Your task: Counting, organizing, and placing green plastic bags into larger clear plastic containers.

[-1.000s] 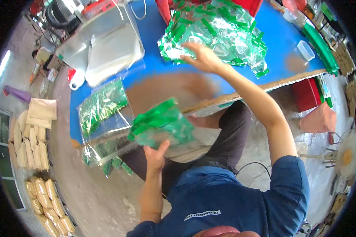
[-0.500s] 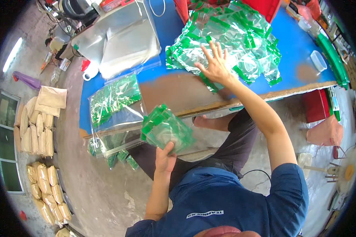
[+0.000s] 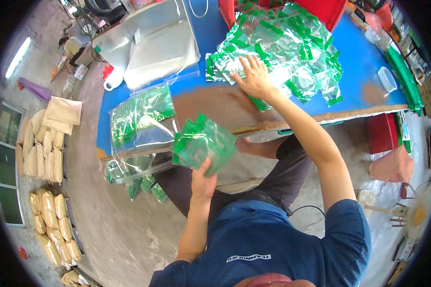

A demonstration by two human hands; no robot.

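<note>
My left hand (image 3: 204, 184) is closed on a fanned stack of clear, green-edged plastic pouches (image 3: 202, 143), the thumb on top; it is held in front of the table's near edge. Palm down, my right hand (image 3: 257, 82) lies on the near left part of a large loose pile of similar pouches (image 3: 297, 50). Its fingers are stretched out, and I see nothing gripped in them. Left of the held stack, a big clear plastic bag (image 3: 146, 112) contains more green-edged pouches, and its near end hangs over the table edge.
The blue table (image 3: 364, 98) has a worn brown front edge. Behind the pile is a red bin (image 3: 328, 14). A metal tray (image 3: 115, 40) with clear plastic sheets (image 3: 160, 50) stands back left, near a white cup (image 3: 112, 83). A clear container (image 3: 387, 79) sits at right.
My right hand has shifted slightly left on the pile, its fingers less spread. The stack in my left hand has tilted and moved slightly up. The whole view has shifted a little.
</note>
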